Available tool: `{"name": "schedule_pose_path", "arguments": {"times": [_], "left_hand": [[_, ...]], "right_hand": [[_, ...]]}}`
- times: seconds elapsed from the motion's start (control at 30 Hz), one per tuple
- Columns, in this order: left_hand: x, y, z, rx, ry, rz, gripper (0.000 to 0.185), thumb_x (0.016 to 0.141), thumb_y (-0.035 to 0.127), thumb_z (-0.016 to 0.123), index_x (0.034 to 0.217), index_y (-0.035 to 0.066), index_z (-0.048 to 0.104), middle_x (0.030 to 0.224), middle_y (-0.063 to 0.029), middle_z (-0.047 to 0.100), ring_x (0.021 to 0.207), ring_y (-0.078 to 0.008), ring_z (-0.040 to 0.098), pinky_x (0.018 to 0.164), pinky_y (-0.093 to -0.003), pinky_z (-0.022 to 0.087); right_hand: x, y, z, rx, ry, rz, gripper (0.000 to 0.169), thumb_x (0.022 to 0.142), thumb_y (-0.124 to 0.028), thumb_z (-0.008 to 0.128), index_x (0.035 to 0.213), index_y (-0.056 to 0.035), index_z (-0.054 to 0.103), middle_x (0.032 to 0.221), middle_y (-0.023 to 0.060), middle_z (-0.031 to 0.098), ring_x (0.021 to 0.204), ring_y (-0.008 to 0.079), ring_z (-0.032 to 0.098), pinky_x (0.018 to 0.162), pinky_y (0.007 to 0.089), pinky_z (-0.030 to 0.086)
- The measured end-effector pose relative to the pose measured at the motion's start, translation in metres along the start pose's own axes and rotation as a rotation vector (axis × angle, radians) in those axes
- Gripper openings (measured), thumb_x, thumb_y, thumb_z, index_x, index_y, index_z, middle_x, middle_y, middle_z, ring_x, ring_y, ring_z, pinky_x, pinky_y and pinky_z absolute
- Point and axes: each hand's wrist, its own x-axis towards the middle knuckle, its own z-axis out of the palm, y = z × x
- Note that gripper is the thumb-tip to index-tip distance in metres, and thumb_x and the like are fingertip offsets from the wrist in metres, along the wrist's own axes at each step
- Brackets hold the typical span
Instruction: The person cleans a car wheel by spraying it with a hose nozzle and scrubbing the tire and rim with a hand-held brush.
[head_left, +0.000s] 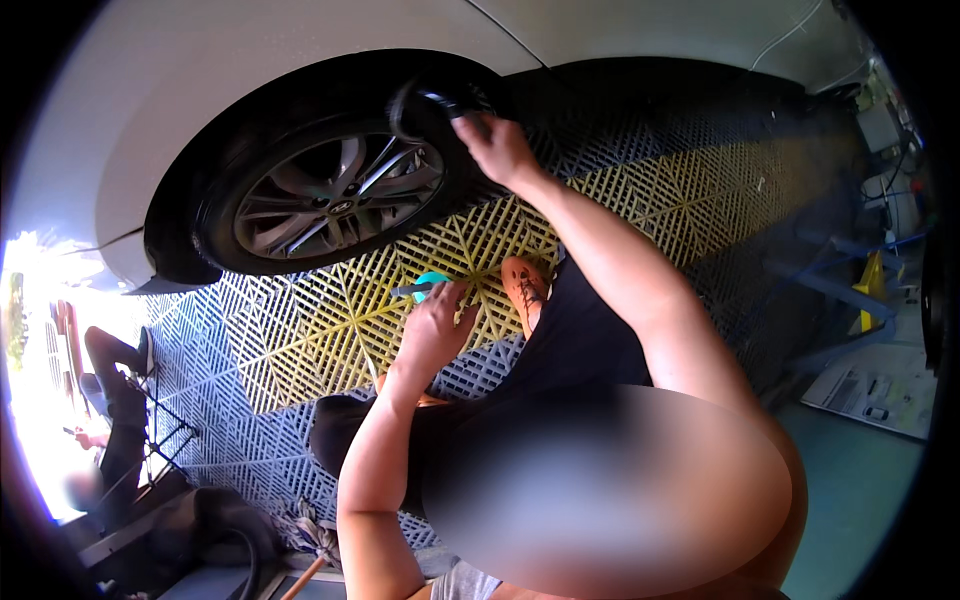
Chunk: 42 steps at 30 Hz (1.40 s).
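A car's alloy wheel (341, 202) with a black tyre (214, 225) sits in the wheel arch before me. My right hand (499, 148) grips the dark handle of a tool (442, 97). The tool's blurred curved end is by the tyre's upper right side; its exact kind is unclear. Lower down, my left hand (437, 326) has its fingers on a teal container (430, 285), with a grey bar (411, 289) jutting left across its top. My fingers hide part of the container. An orange shoe (523, 289) is on the floor to its right.
The pale car body (315, 26) spans the top. Yellow grating tiles (300, 322) and grey ones (217, 390) cover the floor. At left, a person (124, 405) sits near the bright opening. A mop head (311, 532) lies low left. A yellow object (870, 289) stands at right.
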Motion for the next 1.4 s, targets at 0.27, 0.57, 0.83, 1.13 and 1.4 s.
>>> {"name": "schedule_pose_path", "arguments": {"times": [0.27, 0.57, 0.83, 1.13, 1.4], "left_hand": [[-0.027, -0.012, -0.011, 0.089, -0.163, -0.045, 0.037, 0.092, 0.019, 0.070, 0.124, 0.002, 0.061, 0.112, -0.0204, 0.068, 0.094, -0.0402, 0.069, 0.079, -0.0478, 0.056], [-0.061, -0.056, -0.015, 0.201, -0.224, -0.281, 0.040, 0.091, 0.021, 0.072, 0.125, 0.001, 0.064, 0.116, -0.0198, 0.069, 0.103, -0.0380, 0.069, 0.088, -0.0475, 0.055], [-0.013, -0.004, -0.002, 0.135, -0.306, -0.059, 0.047, 0.091, 0.019, 0.072, 0.131, -0.002, 0.057, 0.119, -0.0243, 0.066, 0.101, -0.0434, 0.067, 0.085, -0.0493, 0.055], [-0.018, -0.009, 0.004, 0.157, -0.318, -0.011, 0.049, 0.092, 0.022, 0.071, 0.132, -0.001, 0.056, 0.121, -0.0243, 0.063, 0.104, -0.0423, 0.067, 0.089, -0.0493, 0.054], [-0.050, -0.042, 0.004, 0.200, -0.387, -0.162, 0.051, 0.092, 0.025, 0.073, 0.133, 0.001, 0.057, 0.119, -0.0230, 0.064, 0.106, -0.0423, 0.066, 0.090, -0.0498, 0.054]], "right_hand": [[0.007, -0.032, 0.070, 0.351, 0.067, 0.027, 0.045, 0.104, -0.050, 0.057, 0.082, -0.0104, 0.063, 0.057, -0.0046, 0.051, 0.047, 0.0069, 0.049, 0.042, 0.0242, 0.036], [0.016, -0.104, 0.115, 0.216, 0.151, -0.166, 0.051, 0.095, -0.053, 0.066, 0.081, -0.0035, 0.071, 0.065, 0.0137, 0.067, 0.061, 0.0345, 0.068, 0.061, 0.0443, 0.053], [0.011, 0.010, 0.015, 0.185, 0.080, 0.113, 0.068, 0.095, -0.074, 0.052, 0.074, -0.0101, 0.060, 0.056, -0.0001, 0.055, 0.047, 0.0119, 0.055, 0.043, 0.0298, 0.040], [0.013, -0.003, 0.006, 0.653, 0.088, 0.538, 0.072, 0.093, -0.075, 0.054, 0.067, -0.0081, 0.052, 0.053, 0.0041, 0.052, 0.037, 0.0128, 0.046, 0.035, 0.0282, 0.034], [0.047, -0.057, 0.110, 0.447, 0.161, -0.040, 0.062, 0.099, -0.062, 0.057, 0.070, -0.0075, 0.058, 0.055, 0.0012, 0.057, 0.050, 0.0123, 0.059, 0.050, 0.0306, 0.047]]}}
